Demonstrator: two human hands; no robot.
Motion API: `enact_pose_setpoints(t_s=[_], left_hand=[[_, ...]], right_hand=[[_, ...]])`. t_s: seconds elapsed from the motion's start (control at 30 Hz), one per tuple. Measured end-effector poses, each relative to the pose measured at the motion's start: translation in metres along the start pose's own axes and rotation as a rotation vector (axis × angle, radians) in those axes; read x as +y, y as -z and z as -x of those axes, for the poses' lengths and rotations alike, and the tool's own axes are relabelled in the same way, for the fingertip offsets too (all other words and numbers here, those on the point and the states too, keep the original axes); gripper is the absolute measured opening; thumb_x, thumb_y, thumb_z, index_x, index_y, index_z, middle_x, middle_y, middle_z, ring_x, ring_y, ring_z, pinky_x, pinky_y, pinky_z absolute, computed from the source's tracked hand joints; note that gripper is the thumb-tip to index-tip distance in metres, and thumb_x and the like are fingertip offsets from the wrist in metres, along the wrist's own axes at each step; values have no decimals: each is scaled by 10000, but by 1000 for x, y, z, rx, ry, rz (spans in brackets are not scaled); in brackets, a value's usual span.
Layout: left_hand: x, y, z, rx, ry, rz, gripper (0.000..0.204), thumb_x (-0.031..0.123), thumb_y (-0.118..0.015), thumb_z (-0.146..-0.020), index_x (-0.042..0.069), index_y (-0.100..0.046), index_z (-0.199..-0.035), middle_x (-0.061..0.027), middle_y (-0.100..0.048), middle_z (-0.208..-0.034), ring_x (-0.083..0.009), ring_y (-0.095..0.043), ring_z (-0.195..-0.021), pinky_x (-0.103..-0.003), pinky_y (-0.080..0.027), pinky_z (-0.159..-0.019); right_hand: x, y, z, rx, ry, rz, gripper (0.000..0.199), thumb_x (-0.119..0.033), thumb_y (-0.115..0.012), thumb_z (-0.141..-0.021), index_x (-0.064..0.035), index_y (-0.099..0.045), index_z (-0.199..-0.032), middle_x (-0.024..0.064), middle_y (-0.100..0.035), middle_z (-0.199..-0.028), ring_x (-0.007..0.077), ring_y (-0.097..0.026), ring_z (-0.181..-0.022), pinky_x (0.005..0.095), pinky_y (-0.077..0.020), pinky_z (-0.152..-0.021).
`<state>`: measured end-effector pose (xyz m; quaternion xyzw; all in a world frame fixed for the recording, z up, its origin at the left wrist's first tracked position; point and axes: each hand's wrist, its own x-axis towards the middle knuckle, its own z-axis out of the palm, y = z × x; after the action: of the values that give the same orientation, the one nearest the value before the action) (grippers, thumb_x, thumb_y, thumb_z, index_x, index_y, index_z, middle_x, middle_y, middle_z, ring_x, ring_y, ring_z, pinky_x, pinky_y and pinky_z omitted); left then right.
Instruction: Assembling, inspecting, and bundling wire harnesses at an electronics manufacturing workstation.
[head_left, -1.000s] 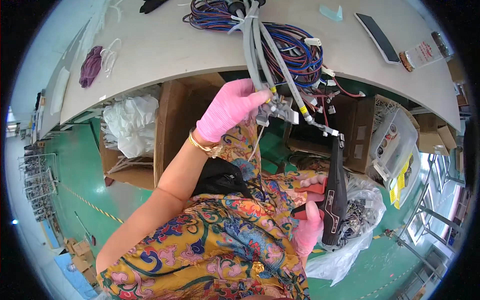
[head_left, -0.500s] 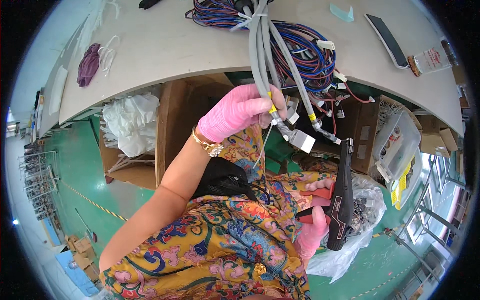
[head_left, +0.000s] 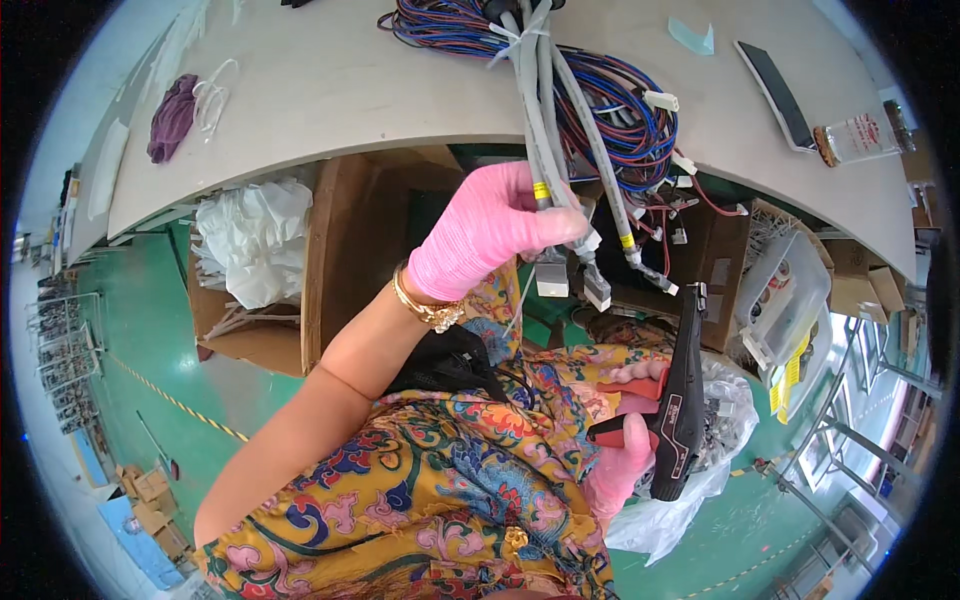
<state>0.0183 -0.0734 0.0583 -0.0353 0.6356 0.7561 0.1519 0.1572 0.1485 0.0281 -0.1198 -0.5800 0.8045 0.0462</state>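
Observation:
My left hand, in a pink glove, is closed round the grey cables that hang over the table's front edge. Just below its fingers, metal-grey connectors hang at the cable ends. Another grey cable with a yellow band hangs free to the right, its wrapped tip close to the nose of a cable tie gun. My right hand, also pink-gloved, grips that black tool by its red-and-black handle, low and to the right. A bundle of blue and red wires lies behind the cables.
On the table are a purple cloth, a phone-like dark slab and a clear jar. Beneath it stand a cardboard box with white plastic bags beside it and a clear bin.
My left hand has shifted slightly right, and the cables in it have turned, so two connectors now show below the fingers. The cable tie gun stays nearly where it was in my right hand.

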Motion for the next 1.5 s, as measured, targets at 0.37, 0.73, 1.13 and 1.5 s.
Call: enact_pose_setpoints(t_s=[0.37,0.73,1.13,1.5], left_hand=[[-1,-5,0,-102,-65,32,330,225,-802,-747,62,-611,-961,-6,-621,-911,-82,-555,-829,-222,-452,-722],[-8,-6,2,-95,-47,105,298,118,-741,-814,16,-633,-1072,-31,-649,-946,-108,-614,-895,-255,-506,-812],[-12,17,20,-194,-25,165,601,413,-697,-851,-40,-572,-1227,-64,-668,-1025,-139,-641,-920,-271,-514,-806],[-42,52,15,131,18,-197,392,248,-714,-830,4,-621,-1122,-15,-626,-844,-64,-561,-762,-229,-471,-702]], right_hand=[[12,7,-2,-30,62,-81,612,-246,-689,-752,26,-478,-1258,115,-524,-1093,250,-539,-1006,434,-443,-931],[9,3,1,16,83,15,621,-252,-654,-742,44,-462,-1252,137,-526,-1060,259,-545,-990,446,-444,-925],[3,1,1,-29,84,27,612,-271,-650,-753,31,-466,-1253,123,-518,-1074,254,-542,-991,448,-439,-922],[5,7,-1,-65,79,29,624,-269,-654,-747,21,-463,-1266,116,-512,-1104,255,-539,-996,459,-432,-943]])
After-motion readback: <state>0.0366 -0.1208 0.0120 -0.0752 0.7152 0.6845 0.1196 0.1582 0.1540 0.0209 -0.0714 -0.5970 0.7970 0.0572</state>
